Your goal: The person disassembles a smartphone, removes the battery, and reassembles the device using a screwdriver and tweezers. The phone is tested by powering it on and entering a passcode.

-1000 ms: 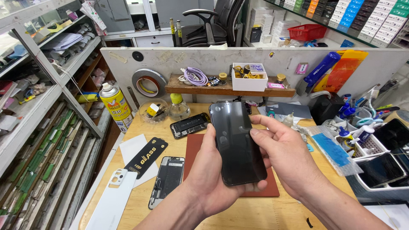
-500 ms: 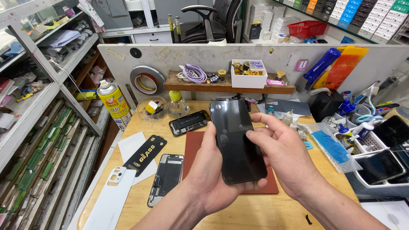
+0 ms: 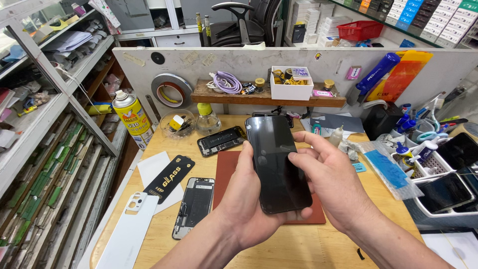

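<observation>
My left hand (image 3: 246, 204) grips a black smartphone (image 3: 275, 164) from behind and below, screen up, above a reddish-brown work mat (image 3: 225, 172) on the wooden bench. My right hand (image 3: 331, 182) rests on the phone's right edge, thumb pressed on the glass and fingers curled at its side. The screen is dark and glossy.
An opened phone frame (image 3: 194, 205), a black screen-protector sleeve (image 3: 169, 178) and a white phone back (image 3: 130, 226) lie at left. Another opened phone (image 3: 220, 140), a glass bowl (image 3: 177, 124) and a yellow spray can (image 3: 131, 118) stand further back. Baskets with tools and phones (image 3: 438, 174) crowd the right.
The view has shifted slightly. My right thumb has slid a little across the phone's right side; the left hand keeps the same grip.
</observation>
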